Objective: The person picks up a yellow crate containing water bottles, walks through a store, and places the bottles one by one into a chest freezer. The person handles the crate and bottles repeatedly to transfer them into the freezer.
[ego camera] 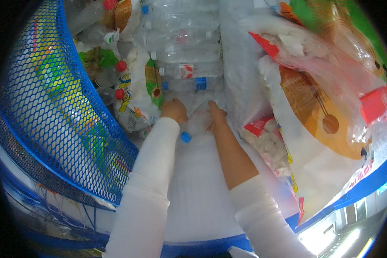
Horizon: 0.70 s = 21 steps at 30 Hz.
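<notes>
My left hand [174, 110] is curled beside the edge of a clear plastic bag or bottle [198, 121]; its fingertips are hidden, so its hold is uncertain. Across from it, my right hand [216, 113] touches the right side of this clear plastic. A blue bottle cap [185, 137] lies between my forearms. Ahead of both hands, several clear plastic bottles lie sideways in a stacked row, the nearest being a bottle with a blue label [183, 84]. Beyond it is a bottle with a red and white label [200, 70].
A blue mesh basket [67, 113] with colourful packaging behind its netting curves along the left. Loose bottles and a red cap [121, 66] lie beside it. Large printed plastic bags [309, 145] crowd the right. White sheeting [196, 193] covers the surface under my forearms.
</notes>
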### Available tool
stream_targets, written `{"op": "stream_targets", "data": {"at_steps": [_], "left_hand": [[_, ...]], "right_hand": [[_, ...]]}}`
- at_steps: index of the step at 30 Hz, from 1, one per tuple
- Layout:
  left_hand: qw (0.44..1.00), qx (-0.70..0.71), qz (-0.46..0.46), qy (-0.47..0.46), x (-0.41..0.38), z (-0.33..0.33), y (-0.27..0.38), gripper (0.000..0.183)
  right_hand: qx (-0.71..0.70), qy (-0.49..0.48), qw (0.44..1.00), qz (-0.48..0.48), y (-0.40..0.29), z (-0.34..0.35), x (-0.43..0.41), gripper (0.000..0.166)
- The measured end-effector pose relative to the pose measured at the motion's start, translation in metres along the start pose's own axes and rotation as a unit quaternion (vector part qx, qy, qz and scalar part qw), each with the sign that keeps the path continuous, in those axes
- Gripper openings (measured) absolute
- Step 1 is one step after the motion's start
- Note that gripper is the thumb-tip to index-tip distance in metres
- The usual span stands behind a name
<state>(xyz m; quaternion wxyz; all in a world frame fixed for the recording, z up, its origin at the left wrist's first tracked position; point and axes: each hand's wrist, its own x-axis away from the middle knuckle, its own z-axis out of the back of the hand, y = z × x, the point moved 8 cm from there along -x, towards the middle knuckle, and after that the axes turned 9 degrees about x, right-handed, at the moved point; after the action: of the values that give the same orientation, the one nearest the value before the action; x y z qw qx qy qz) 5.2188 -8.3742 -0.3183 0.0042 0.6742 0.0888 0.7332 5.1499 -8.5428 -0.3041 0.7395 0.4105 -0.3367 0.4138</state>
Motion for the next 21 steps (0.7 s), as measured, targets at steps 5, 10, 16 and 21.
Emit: {"op": "stream_targets", "data": {"at_steps": [5, 10, 16, 21], "left_hand": [[0.990, 0.086, -0.076, -0.081, 0.001, 0.073, 0.003, 0.091], [0.988, 0.120, -0.057, 0.075, 0.008, 0.107, -0.025, 0.094], [0.980, 0.153, 0.010, 0.128, 0.053, 0.105, -0.038, 0.091], [0.926, 0.246, 0.122, 0.260, 0.131, 0.092, -0.024, 0.096]], "right_hand": [[-0.026, 0.071, 0.997, -0.008, -0.003, -0.005, 0.000, 0.100], [0.293, 0.232, 0.865, 0.335, -0.021, -0.018, 0.043, 0.066], [0.462, 0.047, 0.710, 0.529, 0.000, -0.060, 0.083, 0.043], [0.435, -0.068, 0.746, 0.500, 0.004, -0.049, 0.149, 0.035]]}}
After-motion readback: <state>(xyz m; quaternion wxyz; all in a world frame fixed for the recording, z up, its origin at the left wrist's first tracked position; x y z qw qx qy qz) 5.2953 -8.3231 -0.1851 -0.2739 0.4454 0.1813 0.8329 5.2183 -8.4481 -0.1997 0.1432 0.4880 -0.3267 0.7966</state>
